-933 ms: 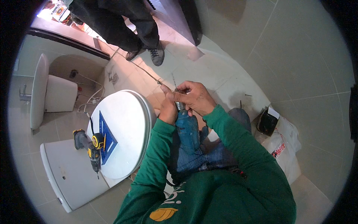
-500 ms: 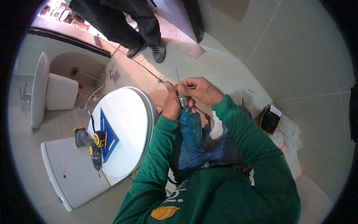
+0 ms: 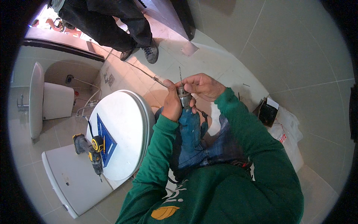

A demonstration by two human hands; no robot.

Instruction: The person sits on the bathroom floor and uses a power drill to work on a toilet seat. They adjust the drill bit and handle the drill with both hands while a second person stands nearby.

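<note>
A blue power drill [image 3: 189, 125] stands nose up between my thighs, its body against my jeans. My left hand [image 3: 172, 103] is closed round the left side of its metal chuck [image 3: 184, 98], thumb up along the jaws. From the right, my right hand [image 3: 206, 88] pinches the top of the chuck with bent fingers; some fingertips are hidden behind it. A thin drill bit [image 3: 181, 75] sticks up out of the chuck, away from me.
On the white toilet lid [image 3: 128, 149] at left lie a blue set square [image 3: 106, 143], a tape measure [image 3: 97, 143] and a yellow-black cordless drill [image 3: 90, 154]. A person in dark trousers [image 3: 112, 22] stands ahead. A cable [image 3: 138, 68] crosses the floor. At right sits a plastic bag [image 3: 289, 127].
My right fingers have shifted slightly on the chuck, so more of its toothed collar shows. The view has tilted a little. Both hands stay on the drill.
</note>
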